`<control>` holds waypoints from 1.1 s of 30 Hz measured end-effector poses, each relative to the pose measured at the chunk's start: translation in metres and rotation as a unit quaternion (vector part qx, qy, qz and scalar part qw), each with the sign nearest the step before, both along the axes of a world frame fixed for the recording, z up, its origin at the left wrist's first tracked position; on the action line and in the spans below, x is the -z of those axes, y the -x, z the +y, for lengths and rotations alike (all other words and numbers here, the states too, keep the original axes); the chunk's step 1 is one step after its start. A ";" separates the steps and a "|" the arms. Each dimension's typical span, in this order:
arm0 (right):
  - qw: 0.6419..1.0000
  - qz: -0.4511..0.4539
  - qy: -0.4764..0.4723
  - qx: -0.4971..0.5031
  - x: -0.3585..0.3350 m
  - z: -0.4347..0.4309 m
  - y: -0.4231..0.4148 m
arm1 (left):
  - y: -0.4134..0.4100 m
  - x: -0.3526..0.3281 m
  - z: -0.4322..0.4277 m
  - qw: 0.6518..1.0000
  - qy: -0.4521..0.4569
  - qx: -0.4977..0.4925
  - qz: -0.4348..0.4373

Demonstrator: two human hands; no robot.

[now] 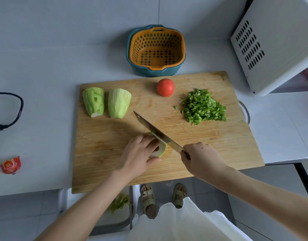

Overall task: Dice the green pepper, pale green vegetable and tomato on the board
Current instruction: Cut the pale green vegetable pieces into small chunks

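Note:
A wooden cutting board lies on the white counter. My left hand grips a piece of the pale green vegetable near the board's front middle. My right hand holds a knife by its handle, the blade lying across that piece and pointing to the far left. Two more peeled pale green pieces, one at the board's far left and another beside it, lie flat. A whole red tomato sits at the back middle. A heap of diced green pepper lies at the right.
An orange strainer in a teal basket stands behind the board. A white microwave is at the back right, a black cable and a small red object at the left. Below the counter edge stands a bin with green scraps.

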State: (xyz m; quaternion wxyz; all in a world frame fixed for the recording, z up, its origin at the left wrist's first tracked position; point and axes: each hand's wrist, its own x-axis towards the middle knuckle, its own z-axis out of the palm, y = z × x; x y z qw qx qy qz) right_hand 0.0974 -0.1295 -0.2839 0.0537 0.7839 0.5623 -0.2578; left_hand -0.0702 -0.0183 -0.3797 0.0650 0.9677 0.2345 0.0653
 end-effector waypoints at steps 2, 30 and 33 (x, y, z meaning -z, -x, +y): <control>1.000 -0.007 0.005 -0.003 0.001 0.000 0.001 | 0.001 0.002 0.001 1.000 -0.008 0.014 0.001; 0.999 0.034 0.027 0.002 -0.006 0.008 -0.005 | 0.004 0.005 0.009 0.998 -0.029 0.047 -0.017; 0.999 0.033 0.029 0.001 -0.008 0.009 -0.005 | 0.004 0.003 0.009 0.999 -0.023 0.041 -0.028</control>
